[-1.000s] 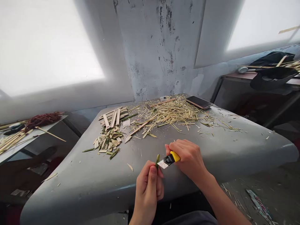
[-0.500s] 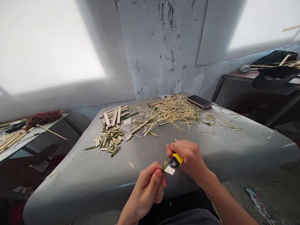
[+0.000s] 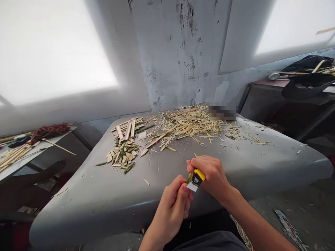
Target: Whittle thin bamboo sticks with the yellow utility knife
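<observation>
My left hand (image 3: pixel 172 205) pinches a small green bamboo piece (image 3: pixel 189 177) over the front edge of the grey table (image 3: pixel 104 198). My right hand (image 3: pixel 210 174) grips a yellow and black utility knife (image 3: pixel 196 179), and its blade rests against the bamboo piece. Both hands meet just in front of me, above the table's near rim.
A pile of cut bamboo chips (image 3: pixel 121 157) and flat strips (image 3: pixel 127 129) lies at the table's left. Thin shavings (image 3: pixel 193 123) cover the back, beside a blurred flat object (image 3: pixel 222 112). A side table with sticks (image 3: pixel 15 155) stands left, a dark desk (image 3: pixel 300 85) right.
My left hand has shifted right and closer to my right hand. The knife blade has tilted down and now sits tight against the bamboo piece.
</observation>
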`<action>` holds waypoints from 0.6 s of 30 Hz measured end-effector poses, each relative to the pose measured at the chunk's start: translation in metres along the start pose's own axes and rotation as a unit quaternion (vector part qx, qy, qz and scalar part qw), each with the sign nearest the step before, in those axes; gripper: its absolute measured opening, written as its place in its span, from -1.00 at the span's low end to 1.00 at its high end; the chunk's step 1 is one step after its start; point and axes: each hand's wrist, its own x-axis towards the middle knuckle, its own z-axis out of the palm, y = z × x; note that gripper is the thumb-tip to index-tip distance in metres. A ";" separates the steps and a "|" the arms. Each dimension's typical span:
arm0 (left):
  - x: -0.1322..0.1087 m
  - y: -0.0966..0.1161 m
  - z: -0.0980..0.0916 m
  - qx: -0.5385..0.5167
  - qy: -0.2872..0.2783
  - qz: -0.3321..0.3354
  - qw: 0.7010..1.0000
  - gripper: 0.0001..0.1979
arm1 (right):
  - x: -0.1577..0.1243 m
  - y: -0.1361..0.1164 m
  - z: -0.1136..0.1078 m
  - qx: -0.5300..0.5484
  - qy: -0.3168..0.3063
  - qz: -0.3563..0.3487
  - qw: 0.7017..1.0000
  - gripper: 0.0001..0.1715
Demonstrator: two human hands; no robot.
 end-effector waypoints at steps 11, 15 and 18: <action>0.008 -0.007 0.012 -0.070 0.064 -0.002 0.995 -0.52 | 0.002 0.000 0.003 -0.075 0.019 0.023 0.997 -0.68; 0.006 -0.002 0.012 -0.061 0.096 0.009 0.993 -0.52 | 0.000 0.000 0.003 -0.094 0.016 0.024 0.995 -0.68; 0.001 0.008 0.009 -0.008 0.145 0.010 0.989 -0.50 | -0.001 0.001 0.003 -0.094 0.023 0.030 0.995 -0.68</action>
